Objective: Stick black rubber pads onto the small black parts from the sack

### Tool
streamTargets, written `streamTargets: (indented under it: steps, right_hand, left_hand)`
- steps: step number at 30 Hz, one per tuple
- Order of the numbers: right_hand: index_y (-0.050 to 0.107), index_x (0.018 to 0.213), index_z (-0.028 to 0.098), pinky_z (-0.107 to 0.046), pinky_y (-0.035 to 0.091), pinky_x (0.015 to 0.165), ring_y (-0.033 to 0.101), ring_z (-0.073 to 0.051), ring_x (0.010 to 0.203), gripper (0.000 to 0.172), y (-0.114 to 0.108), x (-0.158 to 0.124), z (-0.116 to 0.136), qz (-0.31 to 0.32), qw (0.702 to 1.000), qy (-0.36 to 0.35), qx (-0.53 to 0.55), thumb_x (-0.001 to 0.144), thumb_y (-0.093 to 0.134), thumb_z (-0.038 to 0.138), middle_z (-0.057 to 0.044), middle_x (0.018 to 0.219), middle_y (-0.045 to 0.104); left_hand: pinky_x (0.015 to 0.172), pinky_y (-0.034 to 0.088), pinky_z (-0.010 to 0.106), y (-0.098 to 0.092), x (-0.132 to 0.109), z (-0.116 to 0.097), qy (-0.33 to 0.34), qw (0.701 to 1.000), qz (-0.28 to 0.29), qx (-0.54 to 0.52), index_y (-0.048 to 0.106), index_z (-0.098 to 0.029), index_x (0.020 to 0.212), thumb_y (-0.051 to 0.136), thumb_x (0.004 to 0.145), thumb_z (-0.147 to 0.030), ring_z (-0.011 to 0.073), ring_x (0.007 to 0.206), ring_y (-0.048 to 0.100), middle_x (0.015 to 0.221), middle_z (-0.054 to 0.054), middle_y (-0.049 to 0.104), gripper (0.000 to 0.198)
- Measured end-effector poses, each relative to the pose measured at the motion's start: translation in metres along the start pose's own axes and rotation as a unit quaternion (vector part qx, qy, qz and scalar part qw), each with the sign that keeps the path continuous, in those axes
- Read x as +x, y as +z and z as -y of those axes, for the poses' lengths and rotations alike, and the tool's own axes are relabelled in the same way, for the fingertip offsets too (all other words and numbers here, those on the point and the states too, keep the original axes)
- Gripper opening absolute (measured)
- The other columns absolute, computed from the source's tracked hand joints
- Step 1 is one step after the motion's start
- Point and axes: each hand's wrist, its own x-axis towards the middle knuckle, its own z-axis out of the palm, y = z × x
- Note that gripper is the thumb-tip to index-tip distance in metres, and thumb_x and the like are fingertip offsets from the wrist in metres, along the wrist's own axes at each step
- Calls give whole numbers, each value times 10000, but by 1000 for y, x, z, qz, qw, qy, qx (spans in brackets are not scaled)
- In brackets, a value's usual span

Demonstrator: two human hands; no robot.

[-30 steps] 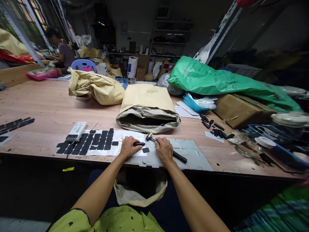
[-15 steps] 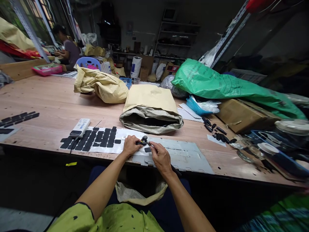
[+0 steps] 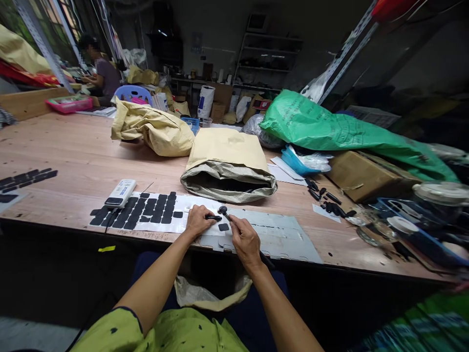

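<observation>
Lg green plastic bag [image 3: 330,122], 2 o'clock, partly over cardboard box [image 3: 361,175], 3. Blue bowl [image 3: 293,163] w/ clear plastic, near box. Pink tray [image 3: 69,108] on bench [image 3: 66,142], approx 10; blue chair [image 3: 121,92] beyond, also 10. Metal shelving [image 3: 273,50] in bkgd, approx 1.

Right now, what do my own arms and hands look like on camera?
Your left hand and right hand are ungloved, with bare wrists and forearms. Your left sleeve is short, yellow-green with small dark marks and a dark edge; the right one isn't visible.

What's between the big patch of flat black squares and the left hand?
One rounded black square on a white sheet, in the head view.
</observation>
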Motion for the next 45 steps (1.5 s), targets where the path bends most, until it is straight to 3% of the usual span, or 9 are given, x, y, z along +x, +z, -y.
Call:
streamTargets:
  steps: [4,9,14,19,32,36,40,42,45]
  right_hand:
    - [693,1150,266,-258,462,799,635,-164,928,316,1,-3,-5,31,999,12,-7,946,455,310,-24,984,694]
    - [686,1153,262,-269,444,842,617,-169,971,307,-3,16,-11,-16,999,27,-20,934,473,295,-23,1030,690]
    - [699,1114,246,-289,402,803,566,-184,927,282,-2,40,-35,-1,991,54,-121,908,507,235,-37,991,671]
    - [707,1088,236,-297,349,772,508,-179,870,256,10,45,-56,22,980,42,-193,897,539,208,-40,932,639]
    - [661,1096,228,-303,265,717,461,-189,879,225,15,44,-50,18,966,35,-254,911,534,244,-52,974,597]
    - [651,1097,232,-302,267,721,464,-192,899,218,16,45,-50,24,964,38,-262,910,540,248,-52,987,596]
    - [645,1092,230,-302,269,724,462,-190,905,212,17,45,-50,20,965,39,-259,907,545,250,-52,990,592]
    - [642,1087,223,-303,270,722,457,-189,898,209,17,45,-50,20,965,39,-258,906,542,249,-53,985,588]
    - [636,1087,220,-302,270,718,450,-186,887,209,17,45,-51,21,966,37,-253,910,528,247,-56,982,580]
  left_hand:
    - [822,402,338,2,0,1,0,1000,-13,2,796,-261,900,762,736,-316,236,945,539,855,26,691,176]
    - [839,403,350,3,1,3,6,1000,-10,7,792,-260,890,761,733,-313,239,951,536,865,25,694,169]
    - [832,403,359,2,1,4,9,1000,-4,6,788,-252,912,749,745,-316,244,947,530,877,30,689,183]
    - [825,397,358,2,1,4,15,1000,2,6,784,-253,924,731,768,-327,245,957,521,887,31,682,180]
    - [822,366,371,-2,1,3,61,998,4,28,769,-230,923,617,885,-370,238,935,527,889,41,671,210]
    - [874,362,388,-7,-28,-7,170,985,-14,7,731,-207,926,640,872,-361,235,966,527,959,59,660,187]
    - [826,386,349,4,-87,-12,274,956,91,-44,687,-209,978,555,928,-398,199,865,571,895,52,661,236]
    - [803,406,328,18,-114,-6,265,949,161,-57,683,-215,990,523,938,-430,188,813,600,852,39,676,273]
    - [772,443,299,44,-137,11,138,963,227,-45,694,-237,1000,488,942,-459,191,816,645,882,22,708,308]
